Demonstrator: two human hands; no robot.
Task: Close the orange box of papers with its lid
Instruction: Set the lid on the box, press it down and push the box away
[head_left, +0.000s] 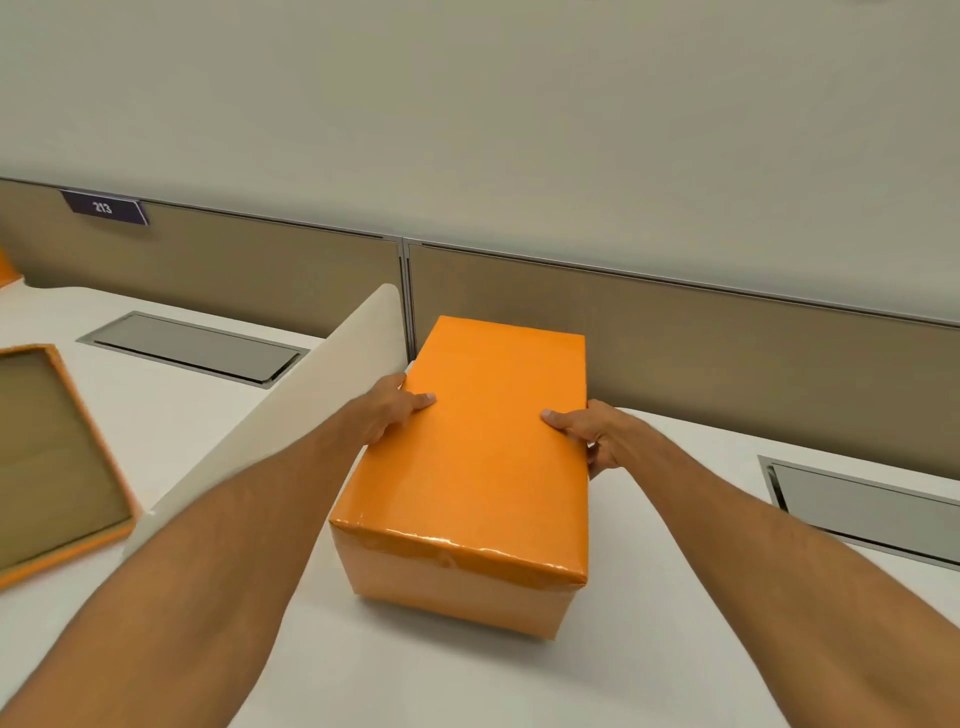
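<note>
An orange box (467, 452) is seen standing on the white desk (649, 649), its top covered by the lid. It is gripped on both long sides: the left hand (392, 408) is laid against the left edge, the right hand (597, 436) against the right, each thumb resting on top. A cream divider panel (291, 400) is seen to the left, and beyond it an open orange tray (78, 415) lies flat. A sign (104, 208) marked 213 is fixed to the partition.
</note>
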